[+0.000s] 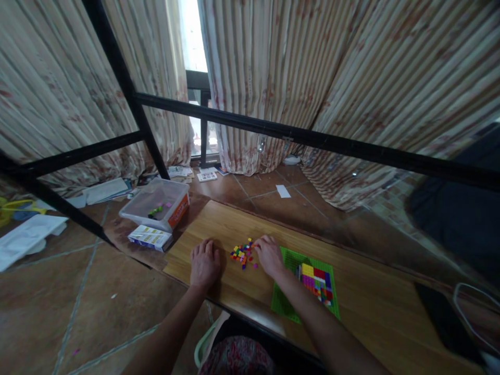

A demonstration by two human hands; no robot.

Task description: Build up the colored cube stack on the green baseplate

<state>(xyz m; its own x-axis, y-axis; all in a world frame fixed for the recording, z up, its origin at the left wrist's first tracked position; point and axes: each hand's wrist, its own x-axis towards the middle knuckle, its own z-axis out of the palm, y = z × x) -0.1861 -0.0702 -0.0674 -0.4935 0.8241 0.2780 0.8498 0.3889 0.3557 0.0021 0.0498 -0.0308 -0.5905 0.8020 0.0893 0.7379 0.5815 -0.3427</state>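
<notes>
A small heap of mixed-colour toy bricks [241, 253] lies on the wooden table [363, 291] between my two hands. My left hand [205, 264] rests palm down on the tabletop, left of the heap, fingers stretched out and holding nothing. At the heap's right edge, my right hand [269, 255] has its fingers curled and drawn together; whatever is between the fingertips is too small to make out. Under my right forearm lies a green baseplate [287, 307], partly hidden. A block of joined bricks [317, 282] in yellow, red, purple and other colours stands on it.
Beyond the table's left end, a clear plastic bin [156, 200] holds a few green and pink pieces. A white-and-blue box [150, 238] is beside it. A black flat object [447, 320] lies at the table's right. Black metal bars [234, 119] cross in front of the curtains.
</notes>
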